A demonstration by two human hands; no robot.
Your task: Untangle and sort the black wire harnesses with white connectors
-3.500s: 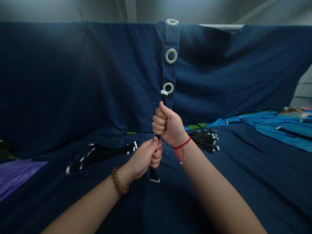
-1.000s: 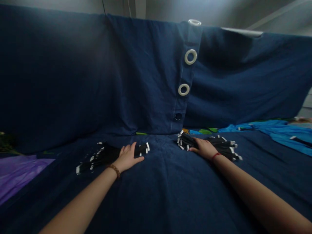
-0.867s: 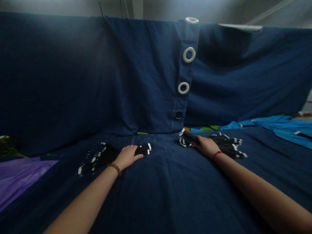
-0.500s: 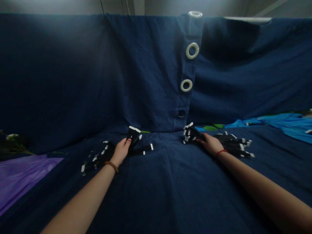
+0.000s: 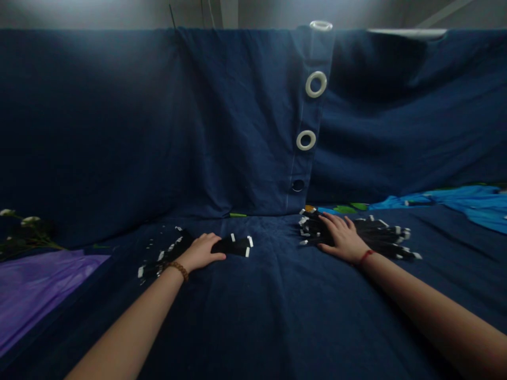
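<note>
Two piles of black strips with white tips lie on a dark blue cloth. My left hand [image 5: 201,252] rests palm down on the left pile [image 5: 235,246], thumb apart from the other fingers. Strips stick out to both sides of it, and what lies under the palm is hidden. On the right pile [image 5: 380,235], my right hand [image 5: 343,238] lies flat with its fingers spread. White tips show beyond its fingertips and on the far side of its wrist.
Purple sheeting [image 5: 43,282] and white flowers [image 5: 30,220] lie at the left. Blue material [image 5: 467,203] is at the right, with green leaves [image 5: 348,208] near the back. A blue curtain [image 5: 237,121] with ring eyelets [image 5: 316,84] hangs behind.
My left hand has lowered and laid down the strips it held upright. My right hand has opened over its pile, where the raised strips now lie lower. The view has shifted slightly.
</note>
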